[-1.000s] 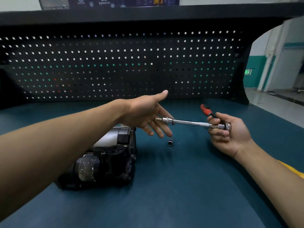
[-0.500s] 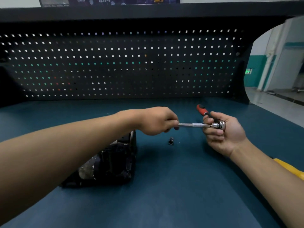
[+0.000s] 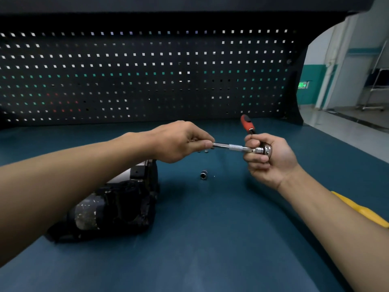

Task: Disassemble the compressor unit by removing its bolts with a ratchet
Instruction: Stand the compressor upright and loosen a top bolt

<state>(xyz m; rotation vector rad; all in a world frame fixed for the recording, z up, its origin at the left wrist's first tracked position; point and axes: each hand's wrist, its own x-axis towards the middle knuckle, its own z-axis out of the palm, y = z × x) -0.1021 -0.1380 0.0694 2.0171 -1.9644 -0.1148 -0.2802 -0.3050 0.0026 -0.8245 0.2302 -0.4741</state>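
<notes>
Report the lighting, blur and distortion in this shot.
Head view: the bench is dimly lit, while the room at right is far brighter; wide-angle distortion bows the pegboard; the compressor is dark and slightly smeared; the ratchet head shows glare.

Ratchet (image 3: 265, 150): head seen as polished chrome, glossy; handle red and black, plastic-like. Extension bar (image 3: 235, 147): bright metal, knurled band noted mid-length. Socket (image 3: 203, 175), 6 o'clock of bar: shiny metal. Compressor unit (image 3: 113, 207): black, matt, scuffed, pale-flecked. Worktop (image 3: 210, 249): teal, matt, smooth. Pegboard (image 3: 147, 85), 12 o'clock: black, perforated, matt.
</notes>
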